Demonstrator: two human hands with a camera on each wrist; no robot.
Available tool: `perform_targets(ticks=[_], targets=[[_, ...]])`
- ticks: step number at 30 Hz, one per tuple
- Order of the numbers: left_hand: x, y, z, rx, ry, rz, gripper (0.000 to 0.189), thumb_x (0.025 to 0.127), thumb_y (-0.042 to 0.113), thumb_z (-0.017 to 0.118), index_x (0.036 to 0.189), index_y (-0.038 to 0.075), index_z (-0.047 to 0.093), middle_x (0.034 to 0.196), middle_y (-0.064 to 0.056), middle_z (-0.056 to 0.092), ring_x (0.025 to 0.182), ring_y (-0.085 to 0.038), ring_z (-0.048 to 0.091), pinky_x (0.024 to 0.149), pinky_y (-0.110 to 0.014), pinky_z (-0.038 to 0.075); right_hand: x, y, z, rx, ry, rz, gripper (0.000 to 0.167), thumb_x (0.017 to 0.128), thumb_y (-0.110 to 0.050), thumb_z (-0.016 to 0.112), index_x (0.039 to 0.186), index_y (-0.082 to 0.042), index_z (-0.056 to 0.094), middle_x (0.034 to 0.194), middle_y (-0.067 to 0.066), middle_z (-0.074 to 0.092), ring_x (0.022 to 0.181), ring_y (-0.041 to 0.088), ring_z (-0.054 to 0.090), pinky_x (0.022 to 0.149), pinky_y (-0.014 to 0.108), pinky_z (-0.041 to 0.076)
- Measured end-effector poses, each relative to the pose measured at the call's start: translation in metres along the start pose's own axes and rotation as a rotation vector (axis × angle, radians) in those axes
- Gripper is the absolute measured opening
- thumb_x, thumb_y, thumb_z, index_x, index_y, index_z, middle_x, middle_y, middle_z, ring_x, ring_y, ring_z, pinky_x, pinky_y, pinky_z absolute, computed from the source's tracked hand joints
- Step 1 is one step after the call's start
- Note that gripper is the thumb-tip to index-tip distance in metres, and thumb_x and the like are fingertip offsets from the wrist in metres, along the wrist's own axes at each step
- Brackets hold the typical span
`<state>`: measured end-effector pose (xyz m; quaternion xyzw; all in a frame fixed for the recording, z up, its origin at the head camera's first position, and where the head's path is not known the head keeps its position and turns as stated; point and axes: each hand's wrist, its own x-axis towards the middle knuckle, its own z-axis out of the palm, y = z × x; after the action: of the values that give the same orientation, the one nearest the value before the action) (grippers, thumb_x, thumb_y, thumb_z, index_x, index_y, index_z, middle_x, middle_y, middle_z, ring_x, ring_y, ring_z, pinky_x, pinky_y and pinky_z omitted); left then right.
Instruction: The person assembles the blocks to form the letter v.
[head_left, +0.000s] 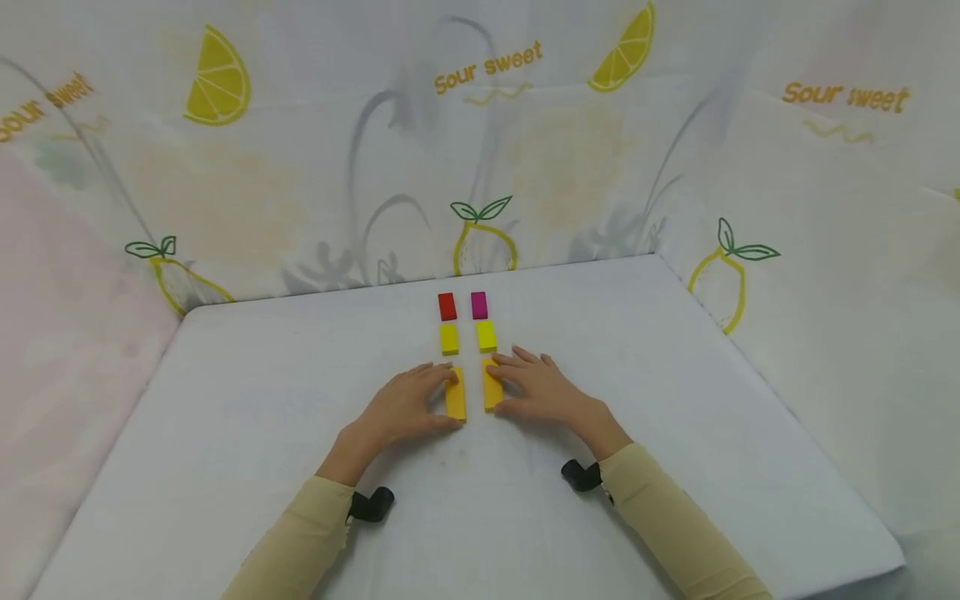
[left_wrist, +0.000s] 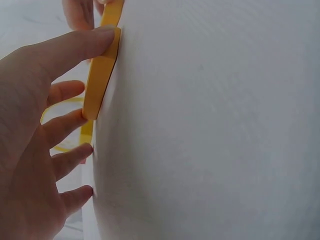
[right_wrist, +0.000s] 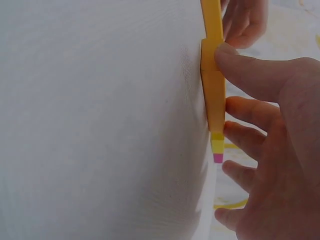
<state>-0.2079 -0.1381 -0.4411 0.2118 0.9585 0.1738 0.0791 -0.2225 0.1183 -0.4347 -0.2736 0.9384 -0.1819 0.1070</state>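
Two long orange blocks lie roughly parallel on the white table, a narrow gap between them in the head view. My left hand (head_left: 407, 404) pinches the left orange block (head_left: 456, 400) lengthwise, thumb at its near end and fingertips by its far end. From the other side, my right hand (head_left: 546, 390) holds the right orange block (head_left: 491, 396) the same way. In the left wrist view the thumb presses on the orange block (left_wrist: 100, 75). The right wrist view has the thumb against the other orange block (right_wrist: 215, 100), with the lower fingers spread apart.
Beyond the orange blocks stand two yellow blocks, a left one (head_left: 448, 339) and a right one (head_left: 486, 336). Behind them are a red block (head_left: 447, 306) and a magenta block (head_left: 479, 305). A lemon-print cloth (head_left: 315, 192) rises behind the white table (head_left: 247, 400).
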Motion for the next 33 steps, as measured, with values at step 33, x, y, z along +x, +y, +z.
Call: perform_targets(ticks=[33], targets=[[-0.034, 0.035, 0.006, -0.034, 0.197, -0.151, 0.059, 0.074, 0.056, 0.08, 0.115, 0.019, 0.06, 0.133, -0.004, 0.063, 0.139, -0.031, 0.046, 0.106, -0.075, 0.03, 0.002, -0.002, -0.001, 0.017, -0.019, 0.048, 0.065, 0.09, -0.046, 0.067, 0.148, -0.023, 0.048, 0.162, -0.002, 0.033, 0.154, 0.031, 0.021, 0.117, 0.07, 0.011]])
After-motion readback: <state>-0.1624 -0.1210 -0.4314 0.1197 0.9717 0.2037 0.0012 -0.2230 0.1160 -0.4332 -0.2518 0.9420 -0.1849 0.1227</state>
